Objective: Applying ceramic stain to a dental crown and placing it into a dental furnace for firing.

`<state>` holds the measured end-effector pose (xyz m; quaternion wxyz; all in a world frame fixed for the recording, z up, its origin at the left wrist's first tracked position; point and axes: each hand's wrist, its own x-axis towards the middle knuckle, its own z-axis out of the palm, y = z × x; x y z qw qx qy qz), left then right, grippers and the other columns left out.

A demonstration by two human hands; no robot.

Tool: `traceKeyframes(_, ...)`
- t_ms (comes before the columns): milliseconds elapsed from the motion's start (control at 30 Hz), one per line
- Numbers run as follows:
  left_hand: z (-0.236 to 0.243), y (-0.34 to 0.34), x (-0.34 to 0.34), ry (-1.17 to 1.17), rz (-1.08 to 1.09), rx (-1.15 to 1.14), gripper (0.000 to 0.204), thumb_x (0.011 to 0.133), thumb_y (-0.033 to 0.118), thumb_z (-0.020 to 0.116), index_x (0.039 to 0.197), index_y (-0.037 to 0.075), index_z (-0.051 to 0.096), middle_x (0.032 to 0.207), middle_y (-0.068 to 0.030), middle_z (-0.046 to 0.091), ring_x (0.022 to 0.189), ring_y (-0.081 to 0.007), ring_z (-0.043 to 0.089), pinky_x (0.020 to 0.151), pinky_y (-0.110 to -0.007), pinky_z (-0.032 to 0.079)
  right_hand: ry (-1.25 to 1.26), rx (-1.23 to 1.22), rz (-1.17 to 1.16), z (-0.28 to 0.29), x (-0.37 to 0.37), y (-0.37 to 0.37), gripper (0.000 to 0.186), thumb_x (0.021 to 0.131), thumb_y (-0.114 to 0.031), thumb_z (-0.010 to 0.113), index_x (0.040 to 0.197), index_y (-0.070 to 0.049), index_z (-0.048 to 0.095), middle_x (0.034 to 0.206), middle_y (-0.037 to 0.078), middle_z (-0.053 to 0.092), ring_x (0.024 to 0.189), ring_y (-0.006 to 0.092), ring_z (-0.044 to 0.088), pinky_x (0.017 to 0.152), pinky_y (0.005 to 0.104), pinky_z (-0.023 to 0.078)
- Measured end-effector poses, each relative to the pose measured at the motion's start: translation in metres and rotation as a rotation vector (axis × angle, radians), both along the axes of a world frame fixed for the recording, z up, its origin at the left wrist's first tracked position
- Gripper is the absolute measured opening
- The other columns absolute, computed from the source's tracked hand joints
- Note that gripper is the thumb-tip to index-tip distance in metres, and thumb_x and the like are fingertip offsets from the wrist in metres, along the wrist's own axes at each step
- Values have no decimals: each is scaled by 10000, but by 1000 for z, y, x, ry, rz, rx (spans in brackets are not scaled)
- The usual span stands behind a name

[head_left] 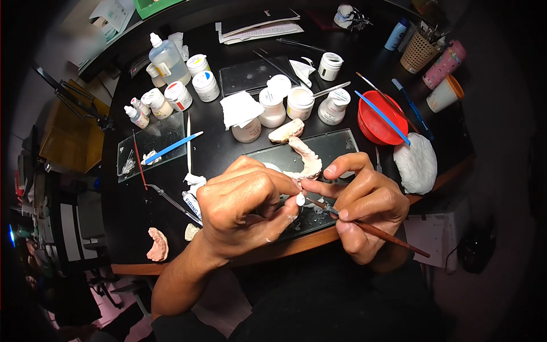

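My left hand (245, 211) is pinched on a small white tooth-shaped piece (301, 199) at the centre of the view. My right hand (367, 208) grips a thin wooden-handled brush (393, 239), its tip at the white piece; its forefinger reaches out toward my left fingertips. Behind my hands a pale dental cast (306, 157) rests on a glass slab (336, 142), with another short cast piece (286, 130) just behind it. A pink cast (157, 245) lies at the front left of the desk.
Jars (205, 86), a squeeze bottle (168, 60) and folded tissue (241, 108) stand behind. Right are a red bowl (379, 119) with a blue tool, a white pad (414, 163) and a pen holder (416, 51). Left are a second slab (128, 151) and tools (174, 202). The desk's wooden edge (137, 268) runs in front.
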<state>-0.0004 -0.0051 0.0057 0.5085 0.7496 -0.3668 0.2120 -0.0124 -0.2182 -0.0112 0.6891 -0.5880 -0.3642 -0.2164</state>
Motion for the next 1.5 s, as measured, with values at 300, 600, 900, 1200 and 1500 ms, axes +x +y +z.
traceKeyframes(300,-3,-1,1,30,-9,-16,411,679,-48,835,644,105,455,785,-80,768,652,-187,693,625,-291,494,-91,-36,-37,-2,4,2,147,690,32,671,828,-19,676,766,73,636,963,336,686,821,409,689)
traceKeyframes(600,-3,-1,2,29,-15,-2,407,677,-62,828,649,101,455,802,-85,775,674,-195,702,632,-291,501,-92,-128,28,0,3,-5,139,800,48,651,899,-46,626,848,89,607,1059,294,595,890,461,687)
traceKeyframes(900,-2,0,1,33,-14,2,408,685,-54,826,650,106,452,810,-83,779,680,-198,701,635,-296,505,-102,-119,16,-3,3,-3,153,807,48,660,924,-47,632,848,91,610,1062,292,594,891,457,686)
traceKeyframes(1200,-3,-1,2,27,-16,2,414,690,-50,829,649,108,449,804,-81,777,695,-198,713,643,-293,512,-119,-121,3,-4,4,-2,126,818,26,670,915,-44,635,836,89,607,1047,286,596,871,450,692)
traceKeyframes(1500,-3,0,1,34,-17,2,415,690,-42,832,644,112,449,816,-87,782,708,-192,722,648,-289,513,-135,-100,6,-4,5,-2,142,791,36,646,906,-47,632,823,82,602,1027,279,595,851,450,698)
